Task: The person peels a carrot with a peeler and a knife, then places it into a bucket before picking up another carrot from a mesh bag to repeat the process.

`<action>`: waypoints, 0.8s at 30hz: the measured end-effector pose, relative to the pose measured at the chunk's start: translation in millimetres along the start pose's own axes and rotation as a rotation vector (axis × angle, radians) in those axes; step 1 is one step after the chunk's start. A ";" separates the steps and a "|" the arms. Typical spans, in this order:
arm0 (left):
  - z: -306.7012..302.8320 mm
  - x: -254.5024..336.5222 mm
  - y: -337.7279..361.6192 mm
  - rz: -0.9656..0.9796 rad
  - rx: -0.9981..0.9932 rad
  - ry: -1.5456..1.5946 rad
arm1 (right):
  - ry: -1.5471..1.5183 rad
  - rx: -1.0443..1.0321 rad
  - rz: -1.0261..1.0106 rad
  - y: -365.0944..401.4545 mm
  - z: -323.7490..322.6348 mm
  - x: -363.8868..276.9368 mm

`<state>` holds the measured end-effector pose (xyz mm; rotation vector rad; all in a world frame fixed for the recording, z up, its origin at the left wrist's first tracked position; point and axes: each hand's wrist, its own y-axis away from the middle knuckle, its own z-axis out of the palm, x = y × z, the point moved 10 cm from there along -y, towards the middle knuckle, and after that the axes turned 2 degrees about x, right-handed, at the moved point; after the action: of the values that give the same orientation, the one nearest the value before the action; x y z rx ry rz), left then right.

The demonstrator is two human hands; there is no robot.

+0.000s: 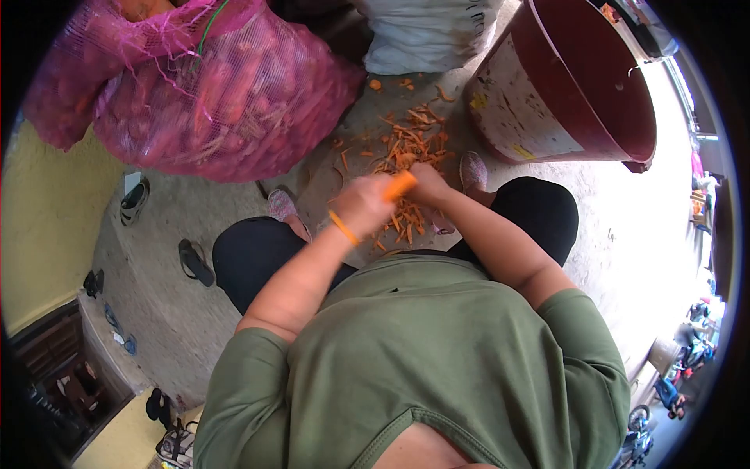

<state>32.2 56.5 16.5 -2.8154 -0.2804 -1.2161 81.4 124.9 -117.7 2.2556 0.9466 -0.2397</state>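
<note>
My left hand (362,205), with an orange band at its wrist, is closed around a bright orange carrot (400,186). The carrot's smooth end points up toward my right hand (426,184). That hand is closed just beside it, slightly blurred, and whatever its fingers hold is hidden. Orange carrot peelings (414,142) lie in a loose heap on the floor beneath and beyond both hands, between my feet.
Beyond my left hand stands a large pink mesh sack (234,102) full of carrots. A big dark red bucket (531,94) stands at the far right, with a white sack (426,35) between them. Sandals (195,262) lie on the concrete floor at left.
</note>
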 end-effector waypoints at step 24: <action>15.8 -50.8 -0.1 -0.336 -0.166 0.435 | -0.322 0.090 -0.029 36.2 -58.6 -29.9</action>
<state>9.4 51.4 -31.3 -2.6006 -0.6668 -1.9596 79.9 127.3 -42.7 2.1969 0.8097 -0.6481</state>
